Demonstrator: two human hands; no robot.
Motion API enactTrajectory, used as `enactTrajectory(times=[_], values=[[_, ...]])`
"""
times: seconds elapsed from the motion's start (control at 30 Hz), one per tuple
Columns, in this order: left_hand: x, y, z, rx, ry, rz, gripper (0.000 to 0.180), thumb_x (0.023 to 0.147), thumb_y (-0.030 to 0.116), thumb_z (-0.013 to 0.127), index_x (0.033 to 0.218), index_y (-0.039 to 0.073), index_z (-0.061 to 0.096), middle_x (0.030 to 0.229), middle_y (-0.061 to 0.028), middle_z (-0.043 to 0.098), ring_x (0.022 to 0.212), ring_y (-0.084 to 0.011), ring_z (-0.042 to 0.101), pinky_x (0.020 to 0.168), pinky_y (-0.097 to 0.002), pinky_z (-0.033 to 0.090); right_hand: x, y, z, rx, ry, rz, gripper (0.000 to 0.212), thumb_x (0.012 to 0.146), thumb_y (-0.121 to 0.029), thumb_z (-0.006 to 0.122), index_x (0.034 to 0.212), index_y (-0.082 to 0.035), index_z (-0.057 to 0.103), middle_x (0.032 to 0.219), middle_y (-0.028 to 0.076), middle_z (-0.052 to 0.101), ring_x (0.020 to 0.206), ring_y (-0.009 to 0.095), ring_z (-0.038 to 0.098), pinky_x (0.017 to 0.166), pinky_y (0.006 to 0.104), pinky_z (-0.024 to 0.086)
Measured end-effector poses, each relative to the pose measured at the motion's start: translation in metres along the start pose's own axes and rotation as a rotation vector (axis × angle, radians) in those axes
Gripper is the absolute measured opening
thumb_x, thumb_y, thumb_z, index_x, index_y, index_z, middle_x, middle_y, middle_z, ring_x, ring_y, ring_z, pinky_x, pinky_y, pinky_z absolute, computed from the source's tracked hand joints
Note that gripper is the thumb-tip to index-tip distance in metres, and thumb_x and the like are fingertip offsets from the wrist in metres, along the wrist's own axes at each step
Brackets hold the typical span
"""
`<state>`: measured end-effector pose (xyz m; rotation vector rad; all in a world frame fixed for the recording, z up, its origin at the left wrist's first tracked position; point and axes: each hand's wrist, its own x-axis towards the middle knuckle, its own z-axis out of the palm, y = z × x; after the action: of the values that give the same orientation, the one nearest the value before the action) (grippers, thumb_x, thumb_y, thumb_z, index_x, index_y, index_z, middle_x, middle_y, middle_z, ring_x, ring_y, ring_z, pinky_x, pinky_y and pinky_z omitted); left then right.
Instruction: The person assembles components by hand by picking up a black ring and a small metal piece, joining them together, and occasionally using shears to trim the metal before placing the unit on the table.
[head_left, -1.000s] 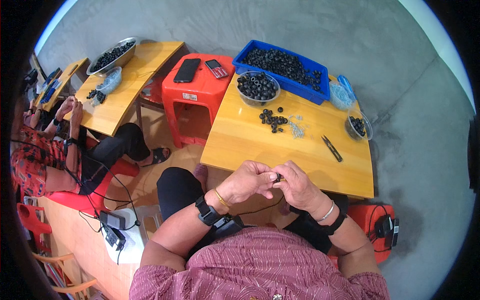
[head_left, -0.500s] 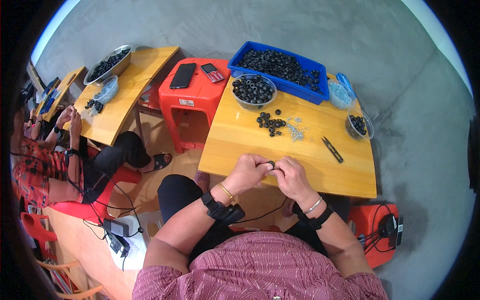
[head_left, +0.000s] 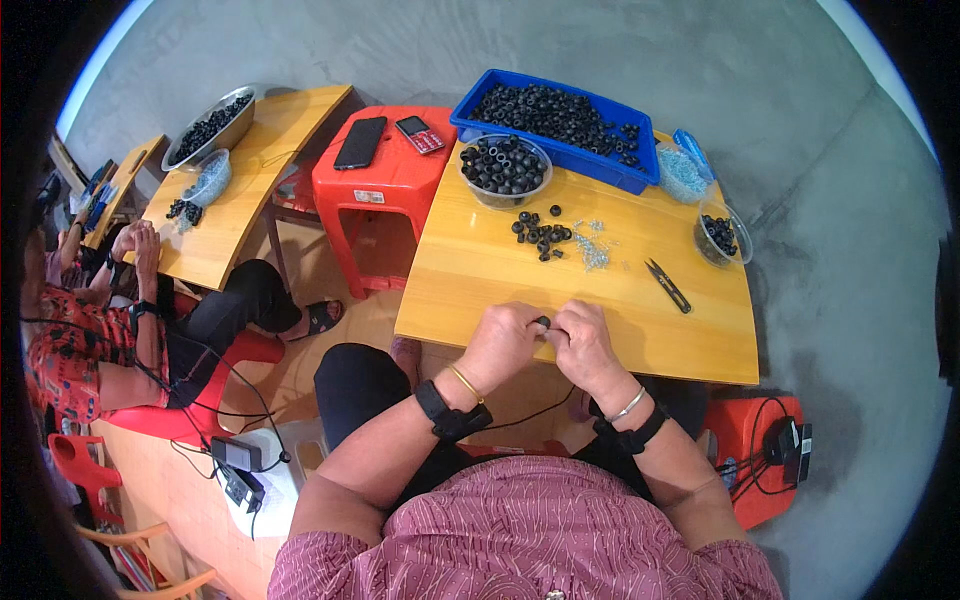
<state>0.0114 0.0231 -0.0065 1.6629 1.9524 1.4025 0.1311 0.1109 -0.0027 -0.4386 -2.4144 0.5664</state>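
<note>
Between left hand [head_left: 505,337] and right hand [head_left: 585,343], one black bead [head_left: 543,321]; beyond, one tray [head_left: 630,180]

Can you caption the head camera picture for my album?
Left hand pinching a small black piece, right hand beside it, at the yellow table.

The person wears a short-sleeved shirt of dusty maroon-pink cloth [head_left: 480,525], printed all over with thin, pale, wavy lines. Its loose left sleeve [head_left: 320,562] and right sleeve [head_left: 738,568] carry the same print. A small, pale, round ornament [head_left: 554,595] sits at its front. Beside the bare left hand [head_left: 506,338] is a slim gold-coloured bracelet [head_left: 464,382], then a wide black wrist strap with a blocky black module [head_left: 447,414]. Beside the bare right hand [head_left: 588,345] are a smooth silver-coloured bangle [head_left: 628,403] and a black wristband [head_left: 643,430]. The legs are in plain, dark trousers [head_left: 352,378].
</note>
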Motion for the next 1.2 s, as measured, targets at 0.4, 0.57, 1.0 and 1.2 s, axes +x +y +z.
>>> enactTrajectory(times=[0.4, 0.57, 1.0, 1.2], values=[[-0.004, -0.002, 0.003, 0.174, 0.011, 0.157, 0.006, 0.069, 0.005, 0.057, 0.071, 0.001, 0.054, 0.066, -0.0163, 0.053, 0.062, -0.0332, 0.054, 0.056, -0.0386, 0.045, -0.001, 0.008, -0.006, 0.176, 0.000, -0.032, 0.005, 0.070, -0.001, 0.054, 0.066, -0.001, 0.051, 0.073, 0.013, 0.048, 0.072, 0.030, 0.047, 0.065, 0.0382, 0.036], [-0.009, 0.003, 0.005, 0.215, 0.012, 0.154, 0.004, 0.069, 0.004, 0.056, 0.071, 0.002, 0.053, 0.064, -0.0154, 0.052, 0.061, -0.0329, 0.054, 0.054, -0.0384, 0.045, 0.002, 0.001, -0.002, -0.152, -0.111, -0.016, 0.017, 0.079, -0.014, 0.048, 0.067, -0.003, 0.051, 0.073, 0.013, 0.048, 0.074, 0.030, 0.044, 0.067, 0.0399, 0.033], [-0.012, 0.007, 0.007, 0.331, 0.062, 0.183, 0.005, 0.067, 0.004, 0.054, 0.072, 0.006, 0.053, 0.063, -0.0089, 0.051, 0.061, -0.0268, 0.055, 0.052, -0.0354, 0.045, 0.000, -0.008, -0.005, -0.206, -0.149, 0.075, 0.014, 0.080, -0.017, 0.049, 0.073, -0.006, 0.054, 0.078, 0.009, 0.044, 0.081, 0.025, 0.040, 0.073, 0.0362, 0.029], [-0.014, 0.004, 0.007, 0.319, 0.073, 0.204, 0.005, 0.067, 0.004, 0.053, 0.071, 0.006, 0.053, 0.063, -0.0087, 0.051, 0.060, -0.0270, 0.054, 0.051, -0.0352, 0.045, 0.000, -0.009, -0.007, -0.213, -0.186, 0.083, 0.015, 0.080, -0.016, 0.048, 0.073, -0.005, 0.054, 0.079, 0.009, 0.044, 0.081, 0.025, 0.040, 0.073, 0.0372, 0.029]])
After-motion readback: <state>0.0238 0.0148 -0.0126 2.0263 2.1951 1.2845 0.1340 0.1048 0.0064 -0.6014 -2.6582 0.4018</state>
